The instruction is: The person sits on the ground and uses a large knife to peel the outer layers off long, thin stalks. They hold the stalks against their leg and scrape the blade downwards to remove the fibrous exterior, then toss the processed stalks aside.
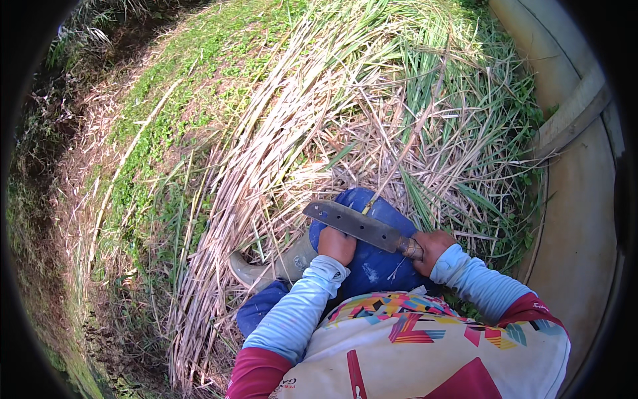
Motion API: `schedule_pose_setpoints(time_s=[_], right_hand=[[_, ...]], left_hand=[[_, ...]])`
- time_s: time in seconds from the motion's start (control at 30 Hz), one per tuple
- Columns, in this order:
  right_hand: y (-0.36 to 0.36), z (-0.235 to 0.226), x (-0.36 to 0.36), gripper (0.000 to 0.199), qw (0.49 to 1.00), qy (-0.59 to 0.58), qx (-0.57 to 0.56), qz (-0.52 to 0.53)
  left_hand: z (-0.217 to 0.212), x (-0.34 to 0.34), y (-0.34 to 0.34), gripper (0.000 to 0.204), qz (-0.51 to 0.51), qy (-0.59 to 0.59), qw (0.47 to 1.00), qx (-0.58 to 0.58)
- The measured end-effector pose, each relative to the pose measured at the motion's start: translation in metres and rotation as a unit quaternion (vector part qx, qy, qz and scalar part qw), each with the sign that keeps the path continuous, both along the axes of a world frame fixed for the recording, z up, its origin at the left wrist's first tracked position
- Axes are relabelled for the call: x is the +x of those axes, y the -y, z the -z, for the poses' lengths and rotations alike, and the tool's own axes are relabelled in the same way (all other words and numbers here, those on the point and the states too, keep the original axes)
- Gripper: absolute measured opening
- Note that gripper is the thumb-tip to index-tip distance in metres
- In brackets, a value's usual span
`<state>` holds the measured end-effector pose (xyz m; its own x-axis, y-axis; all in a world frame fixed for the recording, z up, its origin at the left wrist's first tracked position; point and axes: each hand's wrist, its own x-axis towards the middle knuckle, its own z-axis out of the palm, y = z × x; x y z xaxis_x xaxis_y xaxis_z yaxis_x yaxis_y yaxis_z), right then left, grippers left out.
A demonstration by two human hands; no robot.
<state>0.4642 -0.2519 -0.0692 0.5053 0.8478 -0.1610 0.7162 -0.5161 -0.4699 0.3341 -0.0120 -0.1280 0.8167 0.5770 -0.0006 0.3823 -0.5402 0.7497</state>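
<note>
A long, flat, grey machete blade (355,224) lies across my raised knee in blue trousers (372,266). My right hand (432,248) grips its handle at the right end. My left hand (336,245) rests closed on the knee just under the blade's middle, touching or nearly touching it; I cannot tell if it holds anything. A thin dry grass stalk (399,159) runs up from the blade toward the far grass. Both forearms wear light blue sleeves.
Dry cut grass and long green blades (299,133) lie piled ahead and to the left. A grey rubber boot (272,266) pokes out by my left knee. A pale concrete wall (578,219) curves along the right. Low green weeds (199,60) cover the far left ground.
</note>
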Motion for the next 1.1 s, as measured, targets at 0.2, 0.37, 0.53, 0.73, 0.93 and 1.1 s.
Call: schedule_pose_setpoints(time_s=[0.2,0.37,0.53,0.73,0.93,1.1], right_hand=[[-0.004,0.002,-0.003,0.034,0.999,0.017,-0.039,0.008],[-0.002,-0.002,0.029,0.032,0.992,0.106,-0.056,-0.031],[-0.002,0.004,0.033,0.032,0.985,0.167,-0.028,-0.046],[-0.01,-0.007,0.048,0.029,0.983,0.15,-0.08,-0.066],[-0.018,-0.017,0.009,0.031,0.994,0.073,-0.08,0.002],[-0.014,-0.006,0.016,0.028,0.991,0.097,-0.061,-0.064]], left_hand=[[0.016,0.001,-0.001,0.021,0.009,-0.068,0.997,-0.039],[0.006,0.005,0.01,0.023,-0.015,-0.017,0.998,-0.064],[0.009,0.004,0.01,0.025,-0.022,-0.027,0.997,-0.069],[0.015,0.003,0.01,0.025,-0.041,0.03,0.991,-0.121],[0.024,-0.009,0.001,0.03,-0.024,-0.015,0.981,-0.192],[0.03,-0.018,0.012,0.031,-0.014,-0.004,0.997,-0.08]])
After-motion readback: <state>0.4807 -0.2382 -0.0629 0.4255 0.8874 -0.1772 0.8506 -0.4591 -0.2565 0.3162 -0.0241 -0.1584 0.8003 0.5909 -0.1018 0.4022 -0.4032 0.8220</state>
